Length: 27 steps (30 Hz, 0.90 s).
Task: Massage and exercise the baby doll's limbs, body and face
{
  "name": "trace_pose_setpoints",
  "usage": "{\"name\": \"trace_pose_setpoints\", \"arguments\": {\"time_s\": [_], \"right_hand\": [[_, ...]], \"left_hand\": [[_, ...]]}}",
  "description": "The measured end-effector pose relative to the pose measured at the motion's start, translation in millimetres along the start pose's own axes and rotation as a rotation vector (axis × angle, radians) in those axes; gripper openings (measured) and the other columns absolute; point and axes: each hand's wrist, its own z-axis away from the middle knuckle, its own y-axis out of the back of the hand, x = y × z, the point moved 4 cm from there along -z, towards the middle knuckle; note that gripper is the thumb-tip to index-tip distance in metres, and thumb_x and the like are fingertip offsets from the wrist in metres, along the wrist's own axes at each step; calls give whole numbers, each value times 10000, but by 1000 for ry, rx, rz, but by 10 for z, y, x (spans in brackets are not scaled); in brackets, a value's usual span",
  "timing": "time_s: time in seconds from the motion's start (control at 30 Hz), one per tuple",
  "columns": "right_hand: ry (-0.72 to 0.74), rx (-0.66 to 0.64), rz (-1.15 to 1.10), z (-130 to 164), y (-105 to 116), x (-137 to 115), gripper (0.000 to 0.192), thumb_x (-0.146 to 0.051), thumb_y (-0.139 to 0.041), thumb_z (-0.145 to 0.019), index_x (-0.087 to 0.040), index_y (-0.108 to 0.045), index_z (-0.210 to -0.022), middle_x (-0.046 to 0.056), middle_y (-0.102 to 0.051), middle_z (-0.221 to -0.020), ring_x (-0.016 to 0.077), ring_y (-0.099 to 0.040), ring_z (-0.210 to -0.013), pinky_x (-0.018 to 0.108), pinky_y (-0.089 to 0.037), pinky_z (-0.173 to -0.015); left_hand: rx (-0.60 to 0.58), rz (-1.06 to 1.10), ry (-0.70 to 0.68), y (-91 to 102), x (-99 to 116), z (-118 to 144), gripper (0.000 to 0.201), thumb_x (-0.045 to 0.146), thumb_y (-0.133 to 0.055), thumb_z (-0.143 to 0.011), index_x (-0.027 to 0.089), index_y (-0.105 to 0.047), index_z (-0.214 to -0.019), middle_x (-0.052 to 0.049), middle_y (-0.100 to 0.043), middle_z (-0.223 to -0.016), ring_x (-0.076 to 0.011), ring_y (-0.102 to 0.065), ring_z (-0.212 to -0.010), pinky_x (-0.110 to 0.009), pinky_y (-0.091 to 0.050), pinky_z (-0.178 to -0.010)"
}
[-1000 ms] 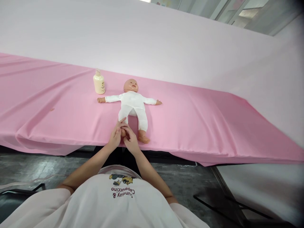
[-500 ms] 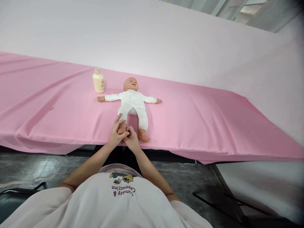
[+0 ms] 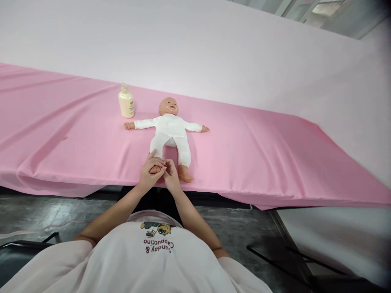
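Observation:
A baby doll (image 3: pixel 170 125) in a white body suit lies on its back, arms spread, its feet toward me. My left hand (image 3: pixel 149 173) is wrapped round the doll's foot on the left side, and the toes (image 3: pixel 155 169) show between thumb and fingers. Against that foot's inner side is my right hand (image 3: pixel 171 176), its fingers curled in and meeting the left fingertips. Whatever the right fingers pinch is hidden. The doll's other foot (image 3: pixel 185 175) rests free on the pink cloth, just right of my right hand.
A cream pump bottle (image 3: pixel 126 102) stands beside the doll's outstretched arm on the left. Pink cloth (image 3: pixel 244 154) covers the table, with folds and a hanging front edge. Behind it rises a white wall (image 3: pixel 183 49). A black chair (image 3: pixel 21 260) is at lower left.
My left fingers have closed further over the foot, so less of the ankle shows. The right fingers have shifted slightly up. The doll's held leg has moved a little left.

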Motion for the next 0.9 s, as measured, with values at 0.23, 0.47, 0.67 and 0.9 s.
{"name": "trace_pose_setpoints", "arguments": {"time_s": [0.23, 0.47, 0.67, 0.9], "right_hand": [[-11, 8, -14, -1, 43, 42, 297, -457, -618, -900, -228, -489, -1037, 3, -549, -992, 113, -570, -903, 244, -490, -853], [-11, -29, 26, -4, 9, 0, 309, -467, -624, -885, -207, -468, -831, -17, -484, -813, 106, -465, -756, 229, -411, -716], [-48, 11, 60, -14, 20, -9, 386, -536, -633, -872, -204, -462, -773, -27, -457, -742, 104, -421, -714, 230, -372, -668], [-7, -20, -50, -18, 22, 66, 425, -565, -707, -834, -223, -482, -949, -12, -532, -910, 111, -534, -809, 242, -472, -763]], "left_hand": [[-20, 62, 6, 11, -40, 40, 575, 677, -435, -999, 235, -707, -752, -69, -745, -756, -275, -684, -1197, -562, -399, -1208], [-19, -21, -49, 9, 81, 48, 498, 423, -359, -1090, 225, -671, -755, -10, -719, -742, -167, -696, -894, -458, -425, -1165], [-77, -72, -173, 0, 108, 57, 423, 399, -459, -1067, 238, -702, -760, -8, -727, -724, -172, -679, -804, -416, -491, -1017], [-98, -8, -80, -9, 46, 11, 410, 552, -572, -993, 240, -688, -756, -20, -742, -733, -196, -694, -791, -442, -505, -978]]}}
